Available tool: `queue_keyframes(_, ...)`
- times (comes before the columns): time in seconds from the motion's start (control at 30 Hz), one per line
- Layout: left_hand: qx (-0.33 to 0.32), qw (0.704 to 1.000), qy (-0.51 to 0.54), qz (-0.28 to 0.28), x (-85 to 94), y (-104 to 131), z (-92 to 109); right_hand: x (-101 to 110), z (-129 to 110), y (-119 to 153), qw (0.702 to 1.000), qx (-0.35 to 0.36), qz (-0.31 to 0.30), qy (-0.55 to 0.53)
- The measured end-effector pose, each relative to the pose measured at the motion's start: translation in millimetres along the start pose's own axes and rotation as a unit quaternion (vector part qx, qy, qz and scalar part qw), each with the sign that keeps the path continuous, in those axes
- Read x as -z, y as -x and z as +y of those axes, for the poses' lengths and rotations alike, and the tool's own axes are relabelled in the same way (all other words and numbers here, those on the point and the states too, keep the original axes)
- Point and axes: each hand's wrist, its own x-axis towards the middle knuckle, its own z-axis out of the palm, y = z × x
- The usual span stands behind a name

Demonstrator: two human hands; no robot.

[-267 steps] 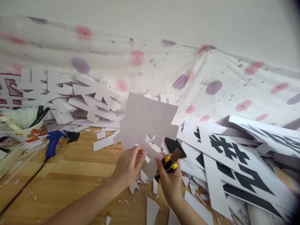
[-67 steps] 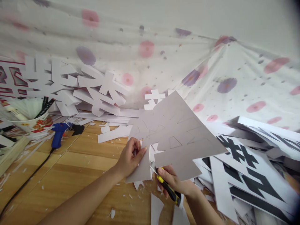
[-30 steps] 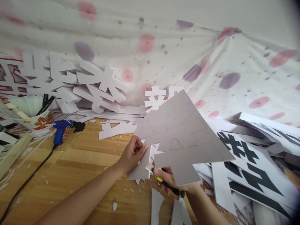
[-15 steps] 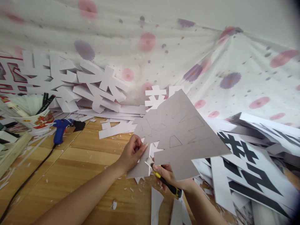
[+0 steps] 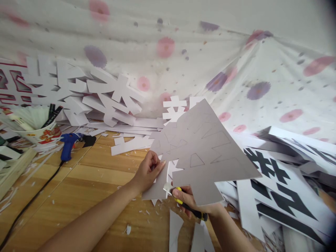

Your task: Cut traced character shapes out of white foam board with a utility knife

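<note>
A large white foam board sheet (image 5: 207, 140) with pencilled shapes on its face is held up above the wooden table. My left hand (image 5: 149, 171) is closed on its left part, thumb on top, beside a jagged cut-out opening. My right hand (image 5: 186, 201) grips a yellow-and-black utility knife (image 5: 193, 211) below the board's lower edge. The knife's blade (image 5: 167, 189) points left at the narrow slot by my left hand's piece; whether its tip touches the board I cannot tell. The right fingers are partly hidden behind the handle and board.
Cut-out white characters (image 5: 110, 94) lean at the back left. A blue glue gun (image 5: 68, 145) with a cord lies near a paper bucket (image 5: 39, 134) of markers and glue sticks. Sheets with black characters (image 5: 283, 196) pile up at right. Scraps (image 5: 175, 227) litter the wooden table (image 5: 99, 182).
My right hand and the knife have shifted slightly right and down. The board's right side has moved slightly too. My left hand stays in place.
</note>
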Motion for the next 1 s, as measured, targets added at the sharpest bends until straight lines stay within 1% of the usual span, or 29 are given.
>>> queue_keyframes(0.13, -0.006, 1.000, 0.008, 0.021, 3.9, -4, 0, 3, -9, 5, 0.996, 0.060, -0.043, 0.040)
queue_keyframes(0.23, -0.021, 0.999, -0.009, 0.029, 6.7, -6, 0, 5, -9, 5, 0.997, 0.060, -0.031, 0.040)
queue_keyframes(0.33, -0.027, 0.997, -0.044, 0.050, 6.6, -6, 1, 7, -5, 3, 0.999, 0.047, -0.009, 0.008)
queue_keyframes(0.4, -0.026, 0.994, -0.068, 0.086, 5.2, -5, 2, 7, -3, 1, 0.998, 0.052, -0.011, -0.030)
queue_keyframes(0.47, -0.020, 0.987, -0.085, 0.135, 4.1, -5, 2, 8, -3, -1, 0.995, 0.072, -0.013, -0.063)
queue_keyframes(0.57, -0.009, 0.975, -0.095, 0.200, 4.1, -6, 3, 10, -4, -3, 0.987, 0.131, 0.006, -0.089)
queue_keyframes(0.63, -0.006, 0.969, -0.102, 0.223, 4.3, -6, 3, 11, -7, -4, 0.980, 0.178, 0.036, -0.076)
queue_keyframes(0.7, -0.011, 0.966, -0.113, 0.231, 3.3, -5, 5, 11, -9, -4, 0.976, 0.206, 0.069, -0.027)
queue_keyframes(0.77, -0.021, 0.965, -0.130, 0.225, 0.8, -2, 9, 10, -11, -3, 0.970, 0.217, 0.106, 0.031)
queue_keyframes(0.83, -0.032, 0.967, -0.147, 0.208, -2.3, 2, 14, 7, -13, -1, 0.957, 0.235, 0.155, 0.075)
queue_keyframes(0.9, -0.034, 0.971, -0.146, 0.186, -4.8, 6, 19, 4, -14, 1, 0.936, 0.250, 0.222, 0.110)
queue_keyframes(1.0, -0.025, 0.977, -0.131, 0.166, -6.1, 9, 25, -3, -16, 4, 0.889, 0.262, 0.320, 0.195)
